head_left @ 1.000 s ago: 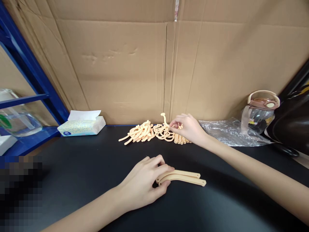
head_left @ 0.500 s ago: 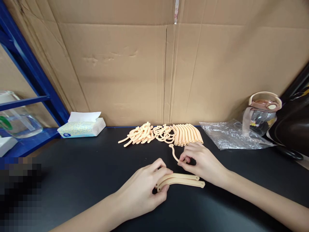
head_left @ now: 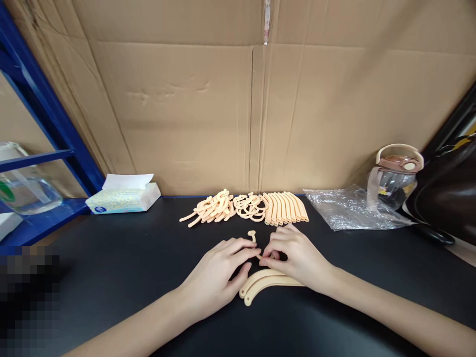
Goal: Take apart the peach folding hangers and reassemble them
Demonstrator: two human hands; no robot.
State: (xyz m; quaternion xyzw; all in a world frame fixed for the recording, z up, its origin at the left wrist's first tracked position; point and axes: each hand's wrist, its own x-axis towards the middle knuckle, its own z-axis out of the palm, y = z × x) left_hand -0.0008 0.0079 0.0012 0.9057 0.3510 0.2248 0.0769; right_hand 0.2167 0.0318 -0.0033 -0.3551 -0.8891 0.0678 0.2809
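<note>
Two peach curved plastic arms point(head_left: 260, 286) lie stacked on the black table point(head_left: 334, 307) close to me. My left hand point(head_left: 219, 275) rests beside their left ends, its fingers stretched toward a small peach hook piece point(head_left: 253, 235). My right hand point(head_left: 293, 258) pinches the lower end of that hook, fingertips meeting the left hand's fingertips just above the arms. Only the hook's curled tip shows above the fingers.
At the back against the cardboard wall lie a pile of peach hooks point(head_left: 253, 207), a heap of curved pieces point(head_left: 208, 209) and a row of arms point(head_left: 286, 207). A tissue pack point(head_left: 122, 197) sits left, a plastic bag point(head_left: 353, 208) and water bottle point(head_left: 394, 176) right, blue shelving point(head_left: 44, 148) far left.
My right hand took a hook from the back pile and brought it down to the two arms. My left hand shifted from gripping the arms' ends to meeting the hook.
</note>
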